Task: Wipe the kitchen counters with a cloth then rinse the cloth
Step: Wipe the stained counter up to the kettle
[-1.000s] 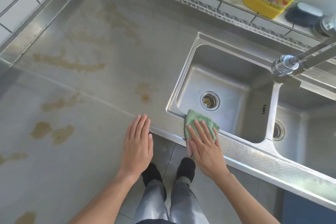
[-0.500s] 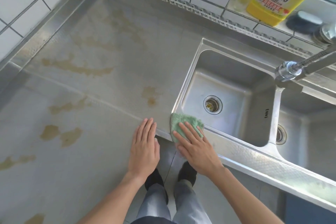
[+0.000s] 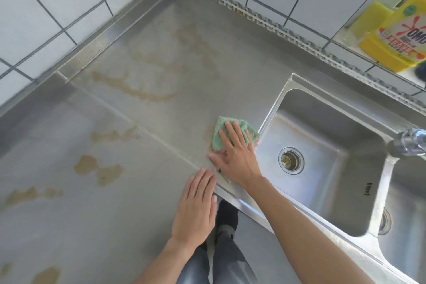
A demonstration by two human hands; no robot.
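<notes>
from the head view, the right hand (image 3: 237, 157) presses spread fingers flat on the green cloth (image 3: 224, 136) on the stained tabletop (image 3: 161, 64) just beside the sink (image 3: 359, 136), which holds only its drain (image 3: 291, 160), while the left hand (image 3: 196, 207) lies flat, fingers together.

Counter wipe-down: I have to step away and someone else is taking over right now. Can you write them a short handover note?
Right hand: flat on the green cloth, pressing it on the counter just left of the sink rim.
Left hand: empty, palm down at the counter's front edge.
Done: little that shows; no streak-free patch is obvious.
Left: brown stains across the left and back of the counter, then rinse the cloth under the tap; no water is visibly running.
</notes>
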